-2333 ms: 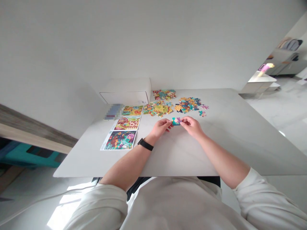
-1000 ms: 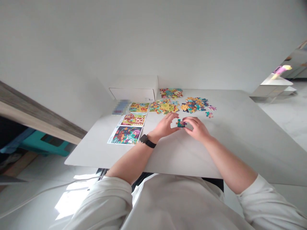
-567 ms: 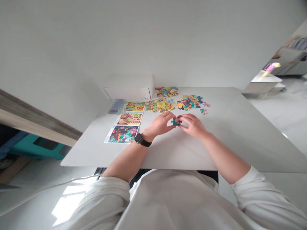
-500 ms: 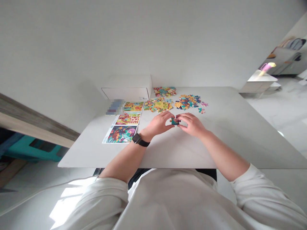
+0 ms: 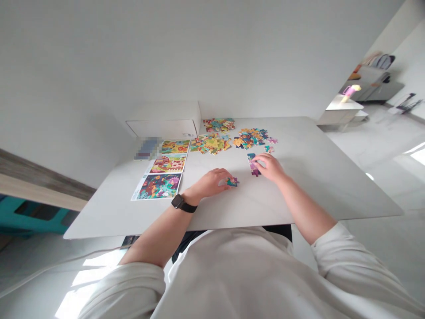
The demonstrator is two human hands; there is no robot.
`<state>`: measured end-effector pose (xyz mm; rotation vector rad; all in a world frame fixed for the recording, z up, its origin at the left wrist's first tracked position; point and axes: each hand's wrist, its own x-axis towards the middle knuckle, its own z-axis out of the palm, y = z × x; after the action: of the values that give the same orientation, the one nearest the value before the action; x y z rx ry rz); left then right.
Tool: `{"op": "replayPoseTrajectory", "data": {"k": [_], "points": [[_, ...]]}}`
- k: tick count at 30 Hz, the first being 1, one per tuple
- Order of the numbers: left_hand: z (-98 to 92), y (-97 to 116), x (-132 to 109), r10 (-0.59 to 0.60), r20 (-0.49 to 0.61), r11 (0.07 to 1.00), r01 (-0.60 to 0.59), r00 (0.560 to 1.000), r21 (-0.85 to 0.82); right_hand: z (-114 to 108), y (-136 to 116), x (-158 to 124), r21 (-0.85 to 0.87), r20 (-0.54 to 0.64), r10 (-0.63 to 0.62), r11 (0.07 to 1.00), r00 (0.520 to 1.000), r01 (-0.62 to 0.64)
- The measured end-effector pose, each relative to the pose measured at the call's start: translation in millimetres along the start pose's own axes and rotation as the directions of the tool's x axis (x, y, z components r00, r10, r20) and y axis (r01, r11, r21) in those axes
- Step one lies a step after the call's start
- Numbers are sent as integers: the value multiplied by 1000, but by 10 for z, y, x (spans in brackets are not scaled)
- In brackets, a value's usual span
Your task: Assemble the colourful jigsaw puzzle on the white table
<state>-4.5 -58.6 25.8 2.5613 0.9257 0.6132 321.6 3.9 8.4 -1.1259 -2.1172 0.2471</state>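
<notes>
My left hand (image 5: 214,183), with a black watch on its wrist, pinches the left edge of a teal and pink puzzle piece (image 5: 233,182) low over the table. To the right, the thumb and fingers of my right hand (image 5: 270,167) are closed at the edge of a purple puzzle section (image 5: 255,172), which looks like joined pieces. Its right side is partly covered by my fingers. Beyond my hands lies a pile of orange and blue puzzle pieces (image 5: 251,138), with a few loose pieces (image 5: 269,149) at its right.
Three printed picture sheets (image 5: 159,186) lie in a column at the left. Behind them are a blurred-out item (image 5: 148,147) and a white box (image 5: 159,128) against the wall. Yellow-green pieces (image 5: 212,144) and another pile (image 5: 219,125) sit at the back of the white table (image 5: 212,212).
My hands have moved apart. The left keeps the teal piece and has come lower and nearer; the right has let go of it and reached the purple section, which was hidden before.
</notes>
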Motion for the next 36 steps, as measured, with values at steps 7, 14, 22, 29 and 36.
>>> {"op": "replayPoseTrajectory", "data": {"k": [7,14,22,29,36], "points": [[16,-46,-22,26,40,998,-28,999,49,36,221,-123,-71,179,1,997,984,12],[54,-32,-3,18,33,997,-20,999,78,22,306,-148,-144,283,60,989,957,-19],[91,-57,18,-21,24,996,19,999,82,155,338,-39,-139,234,58,990,971,-25],[49,-45,20,-39,54,998,36,998,50,165,341,-80,-138,232,60,990,971,-28],[73,-74,20,-38,30,999,37,999,38,166,326,-88,-144,238,73,989,969,-39]]}}
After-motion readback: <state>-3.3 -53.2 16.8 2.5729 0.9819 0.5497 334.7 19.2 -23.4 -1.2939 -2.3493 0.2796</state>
